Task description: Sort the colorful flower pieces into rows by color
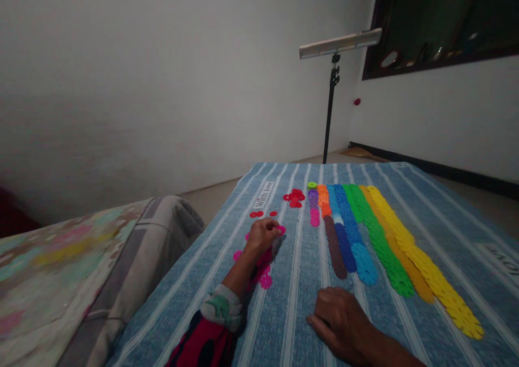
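My left hand (263,236) pinches a pink notched plastic disc (281,229) between thumb and fingertips. Beneath and around that forearm lie more pink discs (265,280), partly hidden by it. Beyond the hand are a few loose red discs (256,214) and a red pile (294,197). My right hand (338,319) rests on the striped cloth with its fingers curled in and nothing visible in them. Ahead of it run overlapping rows of discs: a brown row (334,248), blue ones (347,232), green (385,248) and yellow (430,269). A short purple and pink row (313,207) lies nearest the red pile.
A blue striped cloth (275,329) covers the table. To the left stands a bed or couch with a patterned cover (73,253). Behind the table a lamp (340,44) stands on a black pole, near a dark window (441,21).
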`<state>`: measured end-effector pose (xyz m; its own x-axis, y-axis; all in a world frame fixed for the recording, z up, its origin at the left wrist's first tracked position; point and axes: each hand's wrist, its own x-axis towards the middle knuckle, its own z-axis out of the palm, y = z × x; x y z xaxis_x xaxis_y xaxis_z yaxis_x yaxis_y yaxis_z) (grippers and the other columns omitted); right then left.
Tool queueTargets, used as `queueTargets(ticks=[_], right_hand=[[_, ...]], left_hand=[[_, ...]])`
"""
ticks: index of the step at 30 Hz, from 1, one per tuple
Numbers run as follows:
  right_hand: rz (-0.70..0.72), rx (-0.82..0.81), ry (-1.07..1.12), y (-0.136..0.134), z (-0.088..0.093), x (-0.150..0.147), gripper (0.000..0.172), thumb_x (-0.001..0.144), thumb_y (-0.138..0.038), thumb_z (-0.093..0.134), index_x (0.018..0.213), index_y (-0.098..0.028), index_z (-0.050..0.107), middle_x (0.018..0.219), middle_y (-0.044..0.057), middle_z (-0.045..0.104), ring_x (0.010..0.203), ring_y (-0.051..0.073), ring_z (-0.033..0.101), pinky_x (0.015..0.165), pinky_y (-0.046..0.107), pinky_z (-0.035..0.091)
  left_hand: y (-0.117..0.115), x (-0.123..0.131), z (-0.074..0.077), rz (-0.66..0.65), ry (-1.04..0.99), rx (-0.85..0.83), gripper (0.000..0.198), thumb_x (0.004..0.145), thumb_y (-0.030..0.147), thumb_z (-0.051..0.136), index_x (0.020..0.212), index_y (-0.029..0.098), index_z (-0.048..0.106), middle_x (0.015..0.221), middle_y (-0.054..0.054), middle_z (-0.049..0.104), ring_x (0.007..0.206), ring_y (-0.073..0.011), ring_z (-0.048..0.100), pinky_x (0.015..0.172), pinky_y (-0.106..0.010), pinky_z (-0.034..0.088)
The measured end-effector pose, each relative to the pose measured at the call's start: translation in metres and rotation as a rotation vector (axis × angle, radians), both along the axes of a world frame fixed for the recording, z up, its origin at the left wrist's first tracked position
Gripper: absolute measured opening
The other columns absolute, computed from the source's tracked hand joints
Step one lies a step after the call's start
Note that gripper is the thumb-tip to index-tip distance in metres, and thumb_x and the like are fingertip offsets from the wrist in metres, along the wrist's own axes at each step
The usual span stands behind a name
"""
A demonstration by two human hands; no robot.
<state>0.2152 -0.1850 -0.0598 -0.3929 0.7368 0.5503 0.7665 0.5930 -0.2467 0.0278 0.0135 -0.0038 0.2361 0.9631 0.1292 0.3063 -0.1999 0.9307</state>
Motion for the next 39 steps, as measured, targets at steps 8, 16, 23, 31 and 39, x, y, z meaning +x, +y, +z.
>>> queueTargets(ticks=[8, 16, 23, 31, 39], right_hand=[[-0.017, 0.019, 0.068, -0.009, 0.001, 0.025, 0.030, 0.090, -0.019, 0.053, 0.060, -0.020, 0.056, 0.060, 0.000, 0.057, 0.056, 0.013, 0.053, 0.058, 0.028, 0.030], [-0.008, 0.048, 0.124, -0.006, 0.001, 0.023, 0.034, 0.093, -0.022, 0.051, 0.059, -0.020, 0.055, 0.059, 0.000, 0.056, 0.055, 0.013, 0.051, 0.058, 0.029, 0.029], [-0.006, 0.041, 0.124, -0.006, 0.001, 0.022, 0.034, 0.093, -0.023, 0.052, 0.059, -0.020, 0.055, 0.058, 0.000, 0.055, 0.055, 0.013, 0.050, 0.058, 0.029, 0.028], [-0.026, 0.044, 0.122, -0.007, 0.003, 0.022, 0.032, 0.091, -0.021, 0.053, 0.059, -0.020, 0.055, 0.058, 0.000, 0.055, 0.055, 0.013, 0.051, 0.058, 0.029, 0.028], [-0.018, 0.042, 0.126, -0.008, 0.002, 0.023, 0.034, 0.093, -0.021, 0.051, 0.059, -0.020, 0.054, 0.058, -0.001, 0.055, 0.055, 0.013, 0.052, 0.058, 0.027, 0.029]], left_hand=[[0.017, 0.092, -0.022, -0.042, 0.164, 0.028, 0.004, 0.064, 0.013, 0.065, 0.066, 0.013, 0.069, 0.060, 0.002, 0.060, 0.058, -0.0103, 0.054, 0.056, -0.021, 0.039], [0.022, 0.116, -0.025, 0.000, 0.350, 0.093, 0.016, 0.067, 0.009, 0.065, 0.078, 0.015, 0.075, 0.074, -0.001, 0.070, 0.073, -0.0142, 0.063, 0.071, -0.024, 0.046], [0.014, 0.118, -0.016, 0.116, 0.556, 0.147, 0.025, 0.072, 0.014, 0.065, 0.095, 0.016, 0.076, 0.093, -0.008, 0.074, 0.092, -0.0209, 0.066, 0.080, -0.029, 0.047], [0.008, 0.122, -0.016, 0.037, 0.639, 0.183, 0.017, 0.075, 0.013, 0.062, 0.087, 0.013, 0.074, 0.085, -0.007, 0.071, 0.083, -0.0185, 0.064, 0.074, -0.026, 0.043], [0.001, 0.123, -0.014, 0.057, 0.684, 0.167, 0.016, 0.076, 0.014, 0.061, 0.086, 0.014, 0.073, 0.087, -0.006, 0.071, 0.085, -0.0182, 0.063, 0.074, -0.026, 0.042]])
